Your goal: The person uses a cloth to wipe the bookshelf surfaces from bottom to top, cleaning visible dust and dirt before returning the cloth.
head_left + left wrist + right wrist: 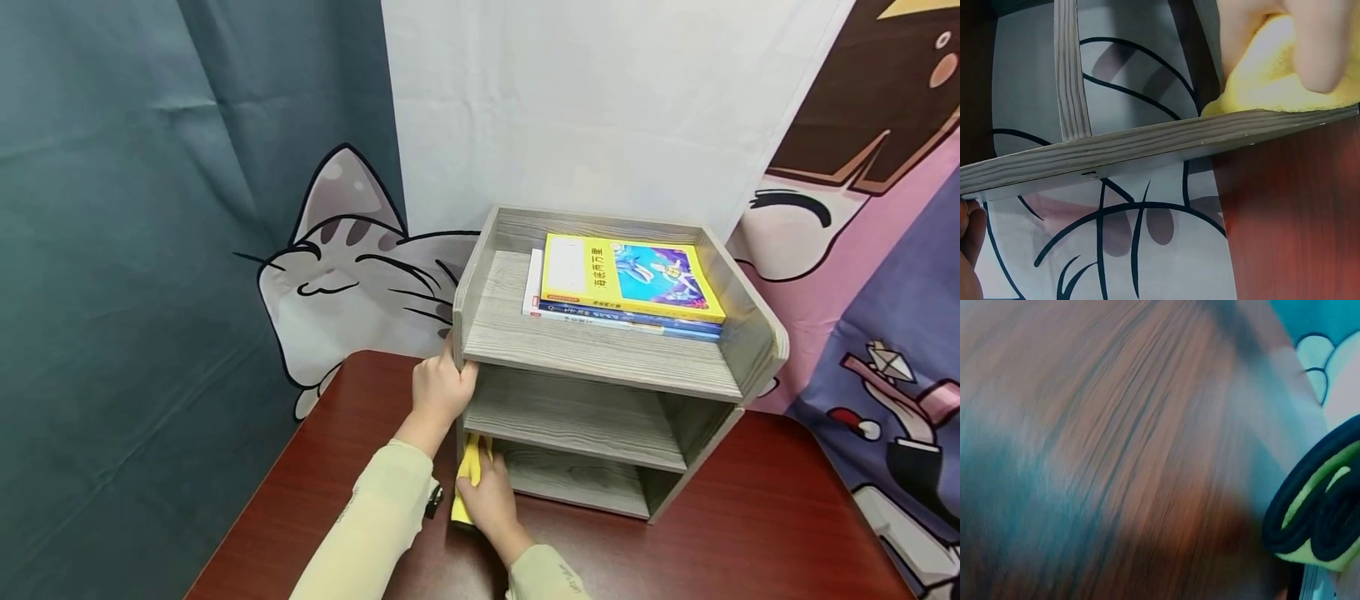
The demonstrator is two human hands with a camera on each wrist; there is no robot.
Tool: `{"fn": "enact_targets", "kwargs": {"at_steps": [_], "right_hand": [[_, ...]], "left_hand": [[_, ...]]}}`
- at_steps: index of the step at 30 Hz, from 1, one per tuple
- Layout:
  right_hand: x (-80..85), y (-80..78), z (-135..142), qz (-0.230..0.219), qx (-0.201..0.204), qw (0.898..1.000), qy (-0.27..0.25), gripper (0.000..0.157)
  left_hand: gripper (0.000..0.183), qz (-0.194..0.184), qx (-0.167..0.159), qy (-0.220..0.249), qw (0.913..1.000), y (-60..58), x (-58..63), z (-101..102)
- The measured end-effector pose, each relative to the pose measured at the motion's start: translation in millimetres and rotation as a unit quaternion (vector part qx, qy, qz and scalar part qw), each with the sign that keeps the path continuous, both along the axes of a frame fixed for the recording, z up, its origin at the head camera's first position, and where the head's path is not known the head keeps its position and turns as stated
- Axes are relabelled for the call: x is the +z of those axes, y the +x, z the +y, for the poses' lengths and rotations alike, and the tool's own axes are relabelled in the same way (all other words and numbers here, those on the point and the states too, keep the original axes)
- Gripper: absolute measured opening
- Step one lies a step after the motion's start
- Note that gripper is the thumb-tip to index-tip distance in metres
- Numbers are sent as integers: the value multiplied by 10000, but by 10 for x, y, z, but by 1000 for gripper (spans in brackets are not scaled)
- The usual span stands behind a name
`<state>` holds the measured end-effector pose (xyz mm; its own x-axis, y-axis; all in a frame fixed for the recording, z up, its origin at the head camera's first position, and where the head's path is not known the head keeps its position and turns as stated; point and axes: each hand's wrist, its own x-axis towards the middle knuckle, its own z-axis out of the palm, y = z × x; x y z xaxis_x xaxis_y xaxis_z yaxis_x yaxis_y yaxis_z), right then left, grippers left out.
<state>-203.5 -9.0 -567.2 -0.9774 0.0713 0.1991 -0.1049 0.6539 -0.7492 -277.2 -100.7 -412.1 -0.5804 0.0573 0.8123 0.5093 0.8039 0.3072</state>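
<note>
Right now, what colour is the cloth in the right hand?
The cloth is yellow and black, clearest in the right wrist view.

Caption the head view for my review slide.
Left grip on a gray shelf unit, right grip on a yellow cloth at the lowest compartment.

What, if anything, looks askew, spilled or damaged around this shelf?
Only the book stack on the top board is slightly uneven: the white book at the bottom sticks out left of the yellow one. I see nothing spilled or damaged.
</note>
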Motion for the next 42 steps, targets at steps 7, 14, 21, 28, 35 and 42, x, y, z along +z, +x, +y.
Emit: {"fn": "enact_targets", "kwargs": {"at_steps": [7,14,21,28,35,42], "right_hand": [[135,26,3,-311,-7,9936,-1089,57],[381,52,-57,192,-108,9907,-1339,29],[369,128,-70,351,17,9933,-1102,48],[393,47,-69,339,-172,9981,-483,40],[192,-69,-47,-74,-114,9999,26,36],[-84,-80,4,228,-137,9977,620,51]], "left_hand": [[41,4,-5,-79,10000,-10,-15,8],[38,16,-14,-61,10000,-8,-7,-7],[41,-191,58,-76,9998,14,-11,-12],[44,-361,-21,-64,9993,18,25,-4],[43,-718,-7,-37,9974,54,33,-18],[39,-542,202,-75,9983,79,32,9]]}}
